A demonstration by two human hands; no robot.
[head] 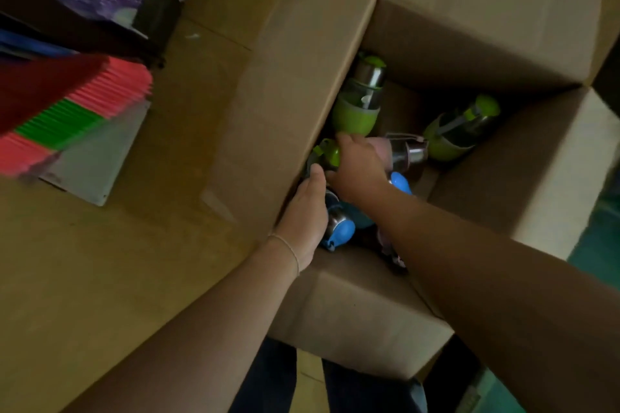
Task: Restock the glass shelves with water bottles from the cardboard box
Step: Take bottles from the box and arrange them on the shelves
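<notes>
- Two bare hands reach down into an open brown cardboard box (436, 54) whose flaps stand spread outward.
- The left hand (307, 211) lies against the box's left inner wall, its fingers laid over a blue-capped water bottle with a metal band (339, 228); whether they curl round it I cannot tell, since the palm side is hidden.
- The right hand (357, 166) sits just above the left one, the two touching at the thumb side, and it is closed round a green-capped bottle (327, 152) near the left wall.
- A thin pale band (288, 248) circles the left wrist.
- Several more bottles lie loose on the box floor: a clear one with a green sleeve and steel collar (360, 100) lies along the left wall beyond the hands, and another green-sleeved one (459, 131) lies tilted toward the far right corner.
- A pink bottle with a steel neck (406, 151) lies just right of the right hand, between the two green ones.
- A second blue cap (401, 183) shows under the right wrist.
- To the left of the box, well apart from it, a stack of pink and green sheets (67, 117) rests on a pale board.
- The floor around the box is covered in flat brown cardboard (134, 261).
</notes>
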